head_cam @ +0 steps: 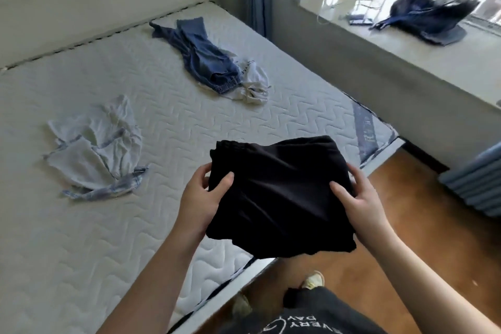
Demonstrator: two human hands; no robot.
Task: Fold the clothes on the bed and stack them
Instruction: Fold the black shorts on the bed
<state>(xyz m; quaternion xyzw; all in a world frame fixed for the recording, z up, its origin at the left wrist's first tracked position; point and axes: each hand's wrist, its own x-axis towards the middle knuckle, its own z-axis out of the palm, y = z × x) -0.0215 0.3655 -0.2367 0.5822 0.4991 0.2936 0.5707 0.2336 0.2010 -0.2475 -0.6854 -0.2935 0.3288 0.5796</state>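
Holding a folded black garment (279, 195) up over the near corner of the mattress (81, 238), the person has it at roughly 5 o'clock in the head view, clear of the bed surface. At 9 o'clock of that bundle, the left hand (202, 198) grips its edge, thumb curled on top and fingers tucked under; at 3 o'clock the right hand (360, 195) grips the opposite edge the same way. The cloth looks light, soft and limp: its lower hem sags and ruffles between the two grips, so it will probably slump out of shape unless supported from beneath or pinched at both side edges near the elastic waistband, which shows at its 12 o'clock side. Nothing about it seems slippery or fragile. Counting left to right across the bed, three loose pieces remain unfolded: one pale crumpled garment (100, 149) at about 9 o'clock, then one blue garment (200, 54) at about 11 o'clock lying partly over one white garment (252, 81) just beside it. With the black piece in hand, that makes four garments in play, and no stack is yet visible on the mattress. On the window ledge (406, 62) at 2 o'clock sits one dark heap of cloth (425, 19), off the bed.
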